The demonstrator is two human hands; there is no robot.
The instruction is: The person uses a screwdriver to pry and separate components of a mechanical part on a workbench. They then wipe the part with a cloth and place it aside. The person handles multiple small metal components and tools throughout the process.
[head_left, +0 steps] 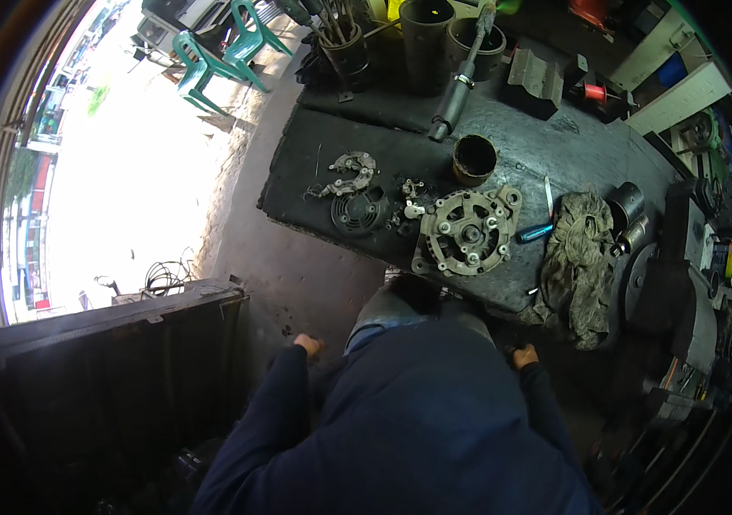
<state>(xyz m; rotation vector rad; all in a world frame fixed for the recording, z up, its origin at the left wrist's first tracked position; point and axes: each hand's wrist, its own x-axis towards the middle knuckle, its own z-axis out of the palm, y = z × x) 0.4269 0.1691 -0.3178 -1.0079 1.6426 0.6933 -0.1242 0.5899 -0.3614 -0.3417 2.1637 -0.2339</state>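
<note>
Beside the dark worktop (297, 176), cannot tell the grip of left hand (308, 346) or right hand (524, 356) as empty or loaded, but by leaning in could nudge off the metal housing (470, 233) lying by the near edge.

At upper left we see two green chairs (203, 73), and at upper right a red spool (595, 93) near a pale beam (680, 99).

On my feed, harsh daylight from the left burns the pale outdoor ground (160, 154) to white; the broad black desk (527, 153) carries a glossy sheen, the lower corners sink into shadow, and fisheye curvature bends edges.
</note>
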